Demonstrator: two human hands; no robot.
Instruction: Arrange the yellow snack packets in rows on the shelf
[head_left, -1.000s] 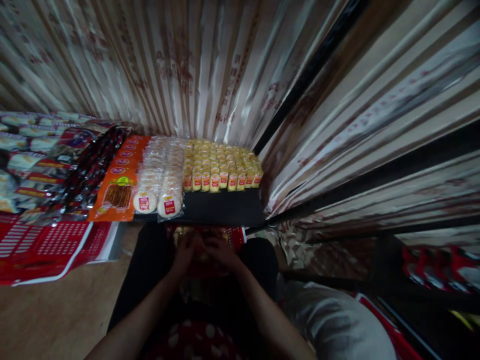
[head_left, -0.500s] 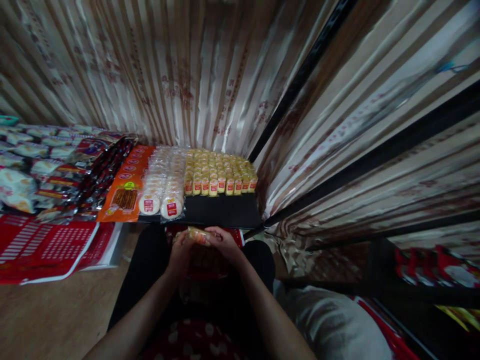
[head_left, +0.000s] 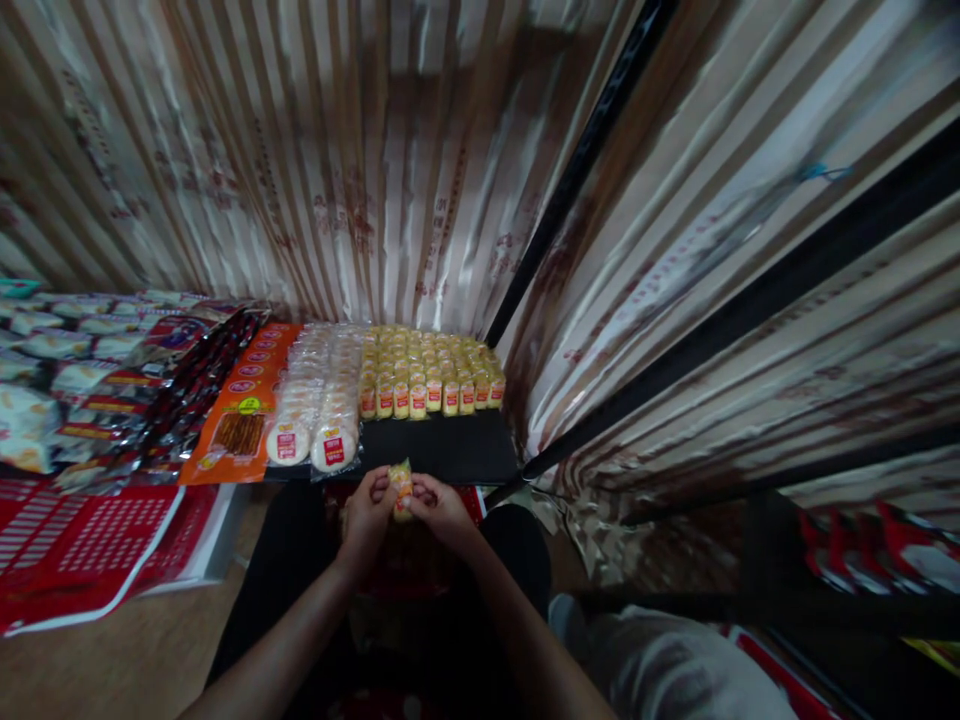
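"Pinching what, in those two hands?"

"One yellow snack packet (head_left: 401, 490), upright and tilted slightly. The left hand (head_left: 369, 512) has its fingers closed on one side, the right hand (head_left: 442, 512) grips the other, thumbs toward each other."

"Where is that against the shelf (head_left: 442, 447)?"

"At its front edge, nearer the right corner than the far left. The packet's top overlaps that edge in view; I can't tell whether they touch. Beneath the hands, between the dark-trousered knees (head_left: 529, 550), sits a red container (head_left: 420, 578), mostly in shadow."

"How much room along the shelf?"

"A strip of black surface shows at the right, from the front edge back to the standing block of yellow packets (head_left: 433, 385), and it runs up to the right front corner."

"And left of that block?"

"Two rows of wrapped white crackers (head_left: 315, 400), which come right to the front edge, then an orange snack bag (head_left: 238, 405) doing the same."

"What bounds the right end?"

"A slanting black post (head_left: 570, 185) by the rear corner, and a black bar (head_left: 675, 365) rising from the front corner, with striped curtain (head_left: 375, 140) behind."
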